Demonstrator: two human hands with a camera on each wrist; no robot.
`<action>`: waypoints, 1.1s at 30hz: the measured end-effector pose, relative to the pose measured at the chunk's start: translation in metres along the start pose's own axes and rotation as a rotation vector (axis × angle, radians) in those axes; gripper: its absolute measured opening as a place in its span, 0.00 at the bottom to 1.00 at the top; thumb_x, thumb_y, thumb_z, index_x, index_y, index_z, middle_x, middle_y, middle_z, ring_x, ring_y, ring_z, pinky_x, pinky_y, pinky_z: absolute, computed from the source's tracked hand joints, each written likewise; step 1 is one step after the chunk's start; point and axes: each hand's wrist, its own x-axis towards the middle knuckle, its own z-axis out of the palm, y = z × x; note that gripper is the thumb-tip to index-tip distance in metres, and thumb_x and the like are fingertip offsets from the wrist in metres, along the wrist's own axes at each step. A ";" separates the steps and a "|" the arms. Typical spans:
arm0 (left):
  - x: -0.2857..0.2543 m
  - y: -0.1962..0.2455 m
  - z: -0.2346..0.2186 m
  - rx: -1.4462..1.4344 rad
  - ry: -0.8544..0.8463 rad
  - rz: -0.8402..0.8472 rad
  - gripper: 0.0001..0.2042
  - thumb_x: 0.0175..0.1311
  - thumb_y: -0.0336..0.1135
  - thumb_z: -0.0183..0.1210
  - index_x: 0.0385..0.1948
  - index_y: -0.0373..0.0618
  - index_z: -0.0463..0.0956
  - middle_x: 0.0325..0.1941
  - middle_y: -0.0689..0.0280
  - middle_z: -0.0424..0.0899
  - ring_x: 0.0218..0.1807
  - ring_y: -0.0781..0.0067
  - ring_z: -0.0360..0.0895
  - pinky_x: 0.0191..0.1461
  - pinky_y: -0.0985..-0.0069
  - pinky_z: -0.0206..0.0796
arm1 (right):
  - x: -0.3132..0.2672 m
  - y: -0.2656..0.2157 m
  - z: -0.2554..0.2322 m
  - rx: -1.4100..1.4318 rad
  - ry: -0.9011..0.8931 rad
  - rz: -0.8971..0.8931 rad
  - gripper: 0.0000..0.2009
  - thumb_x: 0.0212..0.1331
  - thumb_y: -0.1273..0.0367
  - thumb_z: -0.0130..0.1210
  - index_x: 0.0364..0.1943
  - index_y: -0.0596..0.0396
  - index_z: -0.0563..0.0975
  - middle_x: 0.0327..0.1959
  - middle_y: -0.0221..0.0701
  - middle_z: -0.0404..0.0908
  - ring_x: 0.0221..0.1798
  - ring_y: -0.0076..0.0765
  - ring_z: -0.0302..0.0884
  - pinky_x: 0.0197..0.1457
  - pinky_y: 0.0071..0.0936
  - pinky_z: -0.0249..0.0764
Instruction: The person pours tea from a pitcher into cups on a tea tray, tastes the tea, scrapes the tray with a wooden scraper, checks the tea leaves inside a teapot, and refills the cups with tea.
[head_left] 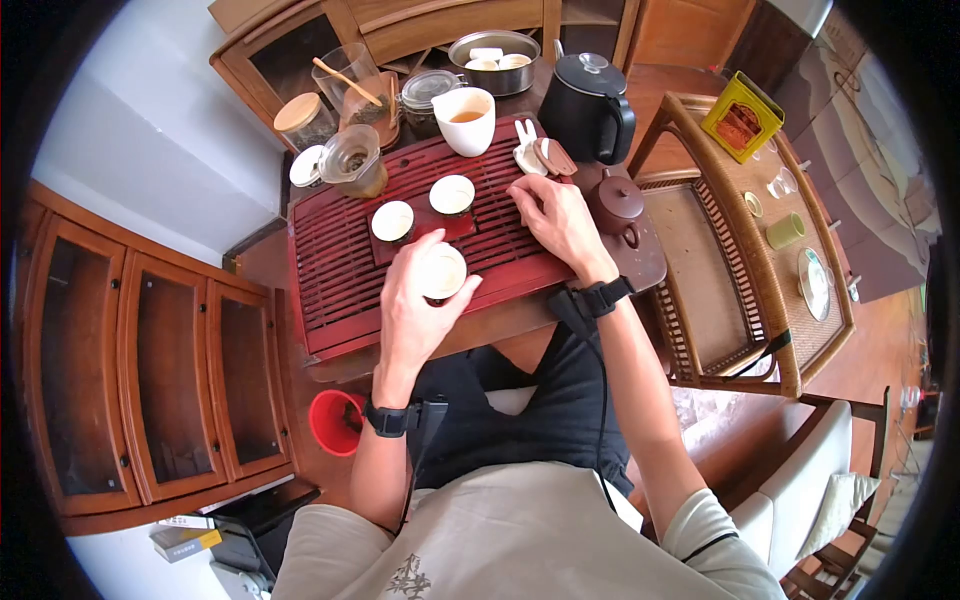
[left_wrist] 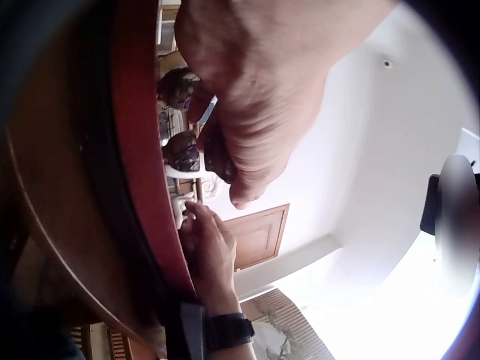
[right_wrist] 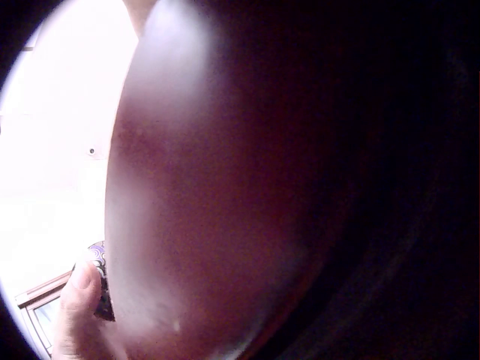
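My left hand [head_left: 415,300] holds a small teacup [head_left: 443,272], dark outside and white inside, between thumb and fingers at the front edge of the red slatted tea tray [head_left: 335,290]. In the left wrist view the cup's dark side [left_wrist: 217,159] shows under my fingers. Just beyond it, two more teacups, one on the left [head_left: 392,221] and one on the right [head_left: 452,195], stand on a small red stand. My right hand [head_left: 562,225] rests on the tray's right side, fingers loosely bent and holding nothing. The right wrist view is mostly a dark red blur.
Behind the cups stand a white pitcher [head_left: 466,122] of tea and a glass strainer cup [head_left: 355,165]. A clay teapot [head_left: 616,203] and black kettle [head_left: 586,108] are on the right, beside a rattan cart [head_left: 715,285]. A red bin [head_left: 335,424] sits on the floor.
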 end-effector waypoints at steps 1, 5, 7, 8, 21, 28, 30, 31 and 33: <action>0.001 -0.001 -0.008 -0.012 0.027 -0.028 0.29 0.47 0.31 0.74 0.54 0.39 0.72 0.48 0.57 0.82 0.49 0.65 0.81 0.55 0.70 0.72 | 0.000 -0.001 0.000 -0.015 0.002 -0.015 0.09 0.64 0.68 0.54 0.37 0.62 0.79 0.19 0.39 0.79 0.24 0.38 0.80 0.32 0.31 0.74; 0.007 -0.014 -0.048 0.046 0.086 -0.111 0.33 0.46 0.32 0.75 0.57 0.41 0.69 0.48 0.54 0.82 0.48 0.62 0.82 0.53 0.68 0.74 | 0.000 -0.004 -0.002 0.014 -0.017 0.041 0.09 0.62 0.66 0.54 0.35 0.59 0.80 0.28 0.46 0.81 0.35 0.53 0.80 0.40 0.42 0.74; 0.012 -0.017 -0.069 0.070 0.085 -0.167 0.32 0.49 0.32 0.73 0.58 0.42 0.68 0.47 0.57 0.82 0.49 0.66 0.80 0.55 0.70 0.71 | 0.000 -0.005 -0.003 0.028 -0.020 0.048 0.09 0.62 0.66 0.54 0.35 0.59 0.80 0.28 0.46 0.81 0.34 0.53 0.80 0.40 0.42 0.74; 0.015 -0.018 -0.078 0.086 0.085 -0.191 0.31 0.51 0.30 0.71 0.59 0.42 0.68 0.47 0.59 0.83 0.50 0.69 0.79 0.57 0.71 0.69 | 0.000 -0.005 -0.003 0.031 -0.024 0.057 0.09 0.62 0.66 0.54 0.35 0.59 0.80 0.28 0.46 0.81 0.34 0.53 0.80 0.41 0.42 0.74; 0.032 -0.029 -0.083 0.190 0.156 -0.140 0.30 0.51 0.35 0.72 0.57 0.43 0.70 0.49 0.56 0.81 0.49 0.64 0.80 0.55 0.68 0.71 | 0.000 0.005 0.001 -0.008 0.045 -0.072 0.08 0.63 0.69 0.54 0.36 0.61 0.79 0.22 0.43 0.79 0.25 0.47 0.79 0.32 0.36 0.73; 0.022 -0.044 -0.091 0.172 0.157 -0.228 0.28 0.53 0.37 0.71 0.57 0.42 0.71 0.48 0.58 0.82 0.48 0.67 0.80 0.55 0.69 0.71 | 0.000 -0.001 -0.001 0.033 0.001 0.014 0.09 0.62 0.66 0.54 0.35 0.58 0.80 0.28 0.46 0.81 0.36 0.53 0.81 0.42 0.42 0.74; 0.018 -0.048 -0.094 0.139 0.143 -0.230 0.27 0.54 0.38 0.70 0.56 0.42 0.72 0.48 0.58 0.82 0.49 0.67 0.80 0.55 0.69 0.70 | 0.002 -0.001 -0.001 0.041 -0.002 0.020 0.09 0.62 0.66 0.54 0.35 0.58 0.80 0.28 0.47 0.81 0.36 0.53 0.81 0.42 0.42 0.74; 0.017 -0.047 -0.095 0.143 0.140 -0.255 0.27 0.54 0.39 0.70 0.56 0.42 0.72 0.48 0.58 0.82 0.49 0.66 0.80 0.56 0.69 0.70 | 0.000 -0.003 -0.001 0.046 -0.011 0.035 0.09 0.62 0.66 0.54 0.35 0.58 0.80 0.29 0.47 0.81 0.36 0.53 0.81 0.42 0.42 0.75; 0.013 -0.052 -0.099 0.171 0.134 -0.267 0.27 0.55 0.40 0.70 0.56 0.42 0.72 0.48 0.57 0.82 0.49 0.66 0.80 0.56 0.69 0.70 | -0.002 -0.006 -0.003 0.033 -0.026 0.065 0.09 0.62 0.66 0.54 0.36 0.58 0.80 0.29 0.48 0.81 0.36 0.53 0.81 0.42 0.42 0.75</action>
